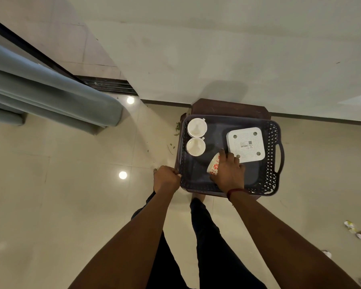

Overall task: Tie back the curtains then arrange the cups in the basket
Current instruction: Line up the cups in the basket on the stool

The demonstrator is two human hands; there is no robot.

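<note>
My right hand [227,172] grips the floral cup [214,166] from above, fingers curled round it. The cup is tilted inside the basket [276,151], just beside the white box [246,143]. My left hand [166,178] clamps the basket's near-left rim.

Key relation: the two white cups [196,136] stand upright in a line along the left wall, left of the grip and farther away. Judgement: carry the floral cup left, bring it upright, and set it at the near end of that line.

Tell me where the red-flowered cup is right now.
In the head view, the red-flowered cup is tilted inside the basket, gripped by the right hand, beside the white box.
</note>
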